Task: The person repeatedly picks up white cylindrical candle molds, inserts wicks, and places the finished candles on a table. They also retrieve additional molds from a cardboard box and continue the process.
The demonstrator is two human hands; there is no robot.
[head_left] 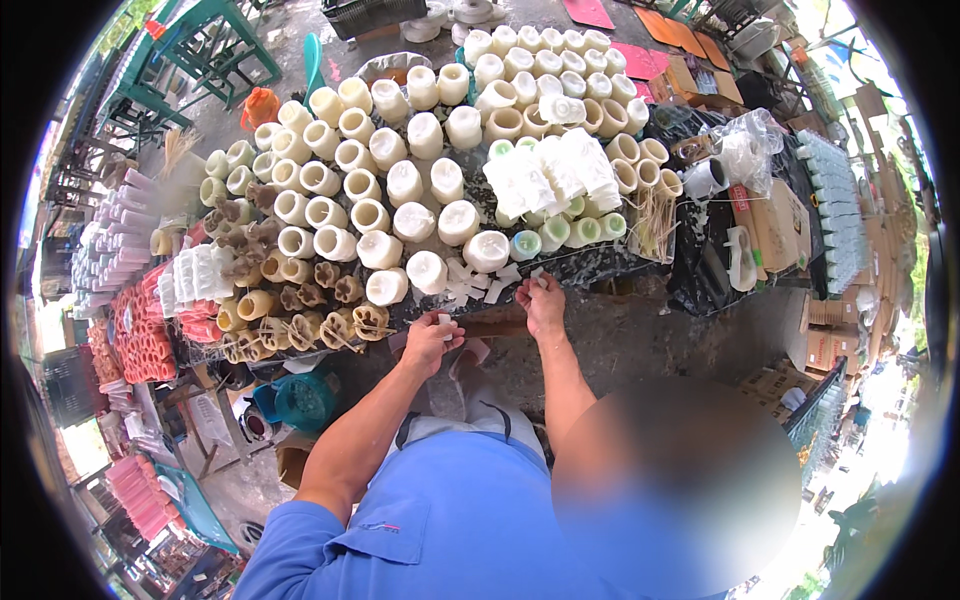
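My left hand (430,342) is closed, fingers pinching a small white piece (445,320) just off the table's near edge. To its right my right hand (543,306) is also closed, on a small whitish piece (538,274) at its fingertips. Between and beyond the hands, several flat white strips (468,288) lie loosely on the dark table edge. Directly behind them stand filled cream wax cylinders (427,271), like candles, and another such cylinder (487,251) is nearest my right hand. What the small pieces are made of I cannot tell.
Hollow cream cylinders (335,243) crowd the table's left. White folded sheets (555,175) lie over green-tinted cylinders (584,232) at right. Brown flower-shaped candles (338,325) line the left front. Cardboard (783,225) and black plastic (690,285) are far right; a teal bucket (303,400) stands below.
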